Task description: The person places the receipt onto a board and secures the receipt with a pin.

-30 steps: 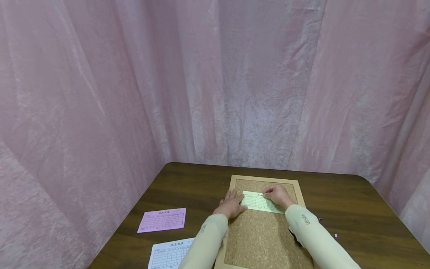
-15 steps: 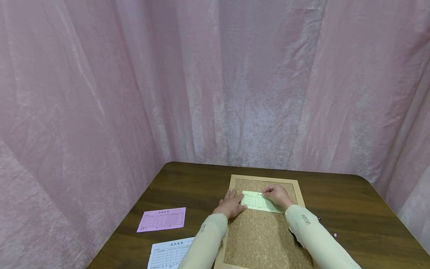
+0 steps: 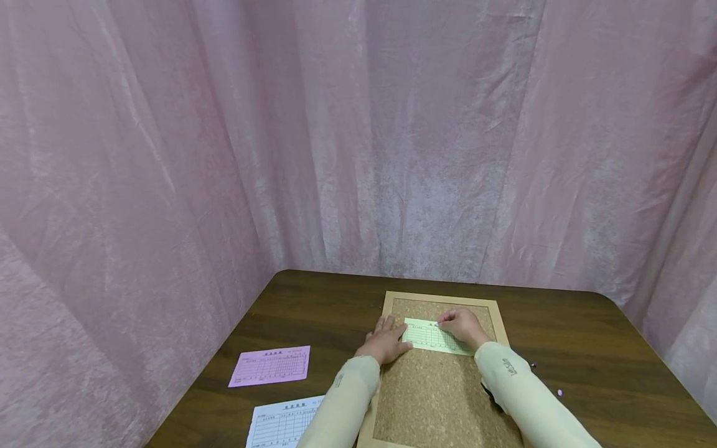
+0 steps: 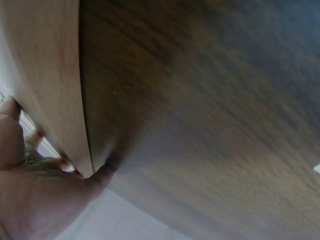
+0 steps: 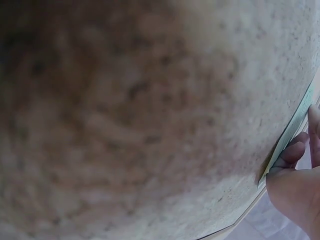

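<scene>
A pale green printed form (image 3: 428, 336) lies across the upper part of a wood-framed cork board (image 3: 442, 392). My left hand (image 3: 385, 344) rests with its fingers spread over the board's left frame, fingertips at the form's left edge. In the left wrist view, a fingertip of the left hand (image 4: 45, 195) reaches the tabletop beside the frame. My right hand (image 3: 463, 325) bends over the form, thumb and forefinger pinched together at its upper edge by the heading. I cannot tell what small thing they pinch, as the fingertips hide it. The right wrist view shows the right hand (image 5: 297, 185) close against the green form (image 5: 290, 132).
A pink form (image 3: 271, 366) and a white form (image 3: 282, 423), partly behind the left sleeve, lie on the dark wooden table (image 3: 330, 298) to the left. Right of the board are a small purple piece (image 3: 559, 392) and a small dark piece (image 3: 533, 364). Pink curtains (image 3: 392, 155) hang behind.
</scene>
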Demonstrator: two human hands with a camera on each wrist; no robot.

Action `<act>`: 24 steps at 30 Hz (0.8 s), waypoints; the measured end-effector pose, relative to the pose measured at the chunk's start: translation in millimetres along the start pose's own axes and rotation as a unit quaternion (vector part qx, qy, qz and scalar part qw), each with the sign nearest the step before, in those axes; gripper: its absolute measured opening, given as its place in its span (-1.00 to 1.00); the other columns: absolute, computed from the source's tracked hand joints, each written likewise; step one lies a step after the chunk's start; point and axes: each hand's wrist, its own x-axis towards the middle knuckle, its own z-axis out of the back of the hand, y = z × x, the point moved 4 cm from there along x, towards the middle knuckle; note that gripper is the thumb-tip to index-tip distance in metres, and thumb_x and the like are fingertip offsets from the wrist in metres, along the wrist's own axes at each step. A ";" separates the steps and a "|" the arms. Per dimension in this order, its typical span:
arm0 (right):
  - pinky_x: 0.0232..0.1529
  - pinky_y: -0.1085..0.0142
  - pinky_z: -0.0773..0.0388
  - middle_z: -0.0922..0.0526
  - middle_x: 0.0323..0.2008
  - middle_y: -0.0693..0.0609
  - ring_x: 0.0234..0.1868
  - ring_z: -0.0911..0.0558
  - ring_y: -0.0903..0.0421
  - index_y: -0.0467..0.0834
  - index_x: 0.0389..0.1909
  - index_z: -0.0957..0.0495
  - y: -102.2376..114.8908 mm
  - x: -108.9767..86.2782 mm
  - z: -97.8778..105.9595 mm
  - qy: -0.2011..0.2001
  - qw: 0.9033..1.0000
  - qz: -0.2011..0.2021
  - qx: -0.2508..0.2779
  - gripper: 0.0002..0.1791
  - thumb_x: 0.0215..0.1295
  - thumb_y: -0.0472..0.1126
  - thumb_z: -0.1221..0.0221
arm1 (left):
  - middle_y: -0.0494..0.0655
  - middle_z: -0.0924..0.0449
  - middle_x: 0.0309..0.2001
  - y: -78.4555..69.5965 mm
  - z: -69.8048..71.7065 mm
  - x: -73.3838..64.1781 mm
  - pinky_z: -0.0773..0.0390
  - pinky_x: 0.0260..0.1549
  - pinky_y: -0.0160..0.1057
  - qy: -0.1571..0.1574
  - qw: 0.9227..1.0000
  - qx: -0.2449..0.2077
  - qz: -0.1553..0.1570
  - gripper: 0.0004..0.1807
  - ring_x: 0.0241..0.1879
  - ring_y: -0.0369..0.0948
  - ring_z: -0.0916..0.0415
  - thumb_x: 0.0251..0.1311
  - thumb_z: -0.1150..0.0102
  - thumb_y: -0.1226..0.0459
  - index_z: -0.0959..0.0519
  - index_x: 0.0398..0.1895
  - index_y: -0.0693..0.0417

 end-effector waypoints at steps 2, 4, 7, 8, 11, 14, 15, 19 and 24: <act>-0.30 0.26 -0.48 -0.64 -0.27 -0.05 -0.29 -0.56 0.07 -0.25 -0.32 -0.72 -0.3 0.1 -0.3 -0.001 1.000 0.002 -0.002 -0.93 0.27 -0.34 -0.28 | 0.04 0.10 0.58 -0.5 0.4 -0.2 -0.10 0.35 0.23 -0.001 1.000 0.000 -0.002 -0.35 0.55 0.05 0.23 0.43 0.02 -0.10 -0.25 0.51 -0.14; -0.28 0.24 -0.49 -0.65 -0.27 -0.06 -0.28 -0.57 0.06 -0.26 -0.31 -0.71 -1.1 0.4 -0.7 0.000 1.000 0.003 -0.006 -0.93 0.28 -0.34 -0.27 | 0.04 0.09 0.58 -0.6 0.3 -0.4 -0.10 0.35 0.23 -0.001 1.000 0.000 -0.003 -0.35 0.55 0.05 0.23 0.44 0.02 -0.10 -0.25 0.52 -0.14; -0.26 0.21 -0.50 -0.66 -0.26 -0.05 -0.27 -0.57 0.06 -0.25 -0.31 -0.71 -0.9 -0.5 -0.5 0.002 1.000 -0.002 -0.009 -0.92 0.29 -0.33 -0.27 | 0.04 0.09 0.57 -0.8 0.8 -1.1 -0.10 0.35 0.24 0.000 1.000 -0.001 -0.004 -0.35 0.55 0.05 0.23 0.44 0.02 -0.10 -0.25 0.52 -0.13; -0.25 0.20 -0.51 -0.66 -0.26 -0.05 -0.27 -0.57 0.06 -0.25 -0.30 -0.72 -0.3 -1.0 -0.3 0.002 1.000 -0.002 -0.013 -0.92 0.29 -0.33 -0.27 | 0.04 0.09 0.57 -0.9 1.0 -1.4 -0.09 0.35 0.24 0.000 1.000 -0.002 -0.004 -0.35 0.55 0.05 0.23 0.44 0.02 -0.10 -0.25 0.52 -0.14; -0.25 0.19 -0.51 -0.67 -0.27 -0.04 -0.27 -0.58 0.06 -0.24 -0.31 -0.72 1.3 -1.7 0.3 -0.001 1.000 -0.004 -0.020 -0.92 0.28 -0.32 -0.27 | 0.04 0.09 0.57 -1.2 1.2 -1.7 -0.08 0.35 0.24 0.001 1.000 -0.003 -0.003 -0.35 0.55 0.05 0.23 0.44 0.02 -0.10 -0.25 0.52 -0.14; -0.25 0.18 -0.53 -0.69 -0.29 -0.04 -0.29 -0.60 0.06 -0.25 -0.31 -0.73 4.1 -2.6 0.7 -0.006 0.999 0.004 -0.035 -0.91 0.27 -0.31 -0.28 | 0.05 0.10 0.58 -0.8 0.4 -0.6 -0.08 0.35 0.24 0.001 1.000 -0.003 -0.003 -0.35 0.55 0.05 0.24 0.44 0.03 -0.10 -0.25 0.52 -0.15; -0.24 0.17 -0.53 -0.70 -0.30 -0.04 -0.29 -0.60 0.06 -0.25 -0.32 -0.73 4.5 -2.5 0.5 -0.007 0.999 0.004 -0.038 -0.91 0.26 -0.31 -0.28 | 0.04 0.10 0.58 -0.5 0.1 0.0 -0.08 0.35 0.24 0.001 1.000 -0.004 -0.003 -0.35 0.55 0.05 0.24 0.44 0.03 -0.11 -0.25 0.52 -0.15; -0.21 0.11 -0.55 -0.72 -0.33 -0.06 -0.29 -0.62 0.04 -0.26 -0.33 -0.73 8.2 -3.7 -0.4 -0.016 0.998 0.020 -0.055 -0.90 0.25 -0.31 -0.28 | 0.05 0.10 0.58 0.9 -0.9 2.0 -0.06 0.36 0.24 0.001 1.000 -0.011 -0.003 -0.35 0.55 0.05 0.25 0.43 0.02 -0.10 -0.25 0.52 -0.14; -0.17 0.06 -0.56 -0.73 -0.34 -0.06 -0.29 -0.64 0.02 -0.28 -0.35 -0.74 11.0 -4.9 -2.1 -0.026 0.997 0.033 -0.069 -0.90 0.23 -0.32 -0.27 | 0.04 0.12 0.58 3.2 -3.4 3.8 -0.04 0.36 0.25 0.002 1.000 -0.019 -0.001 -0.35 0.55 0.04 0.27 0.43 0.01 -0.09 -0.25 0.52 -0.15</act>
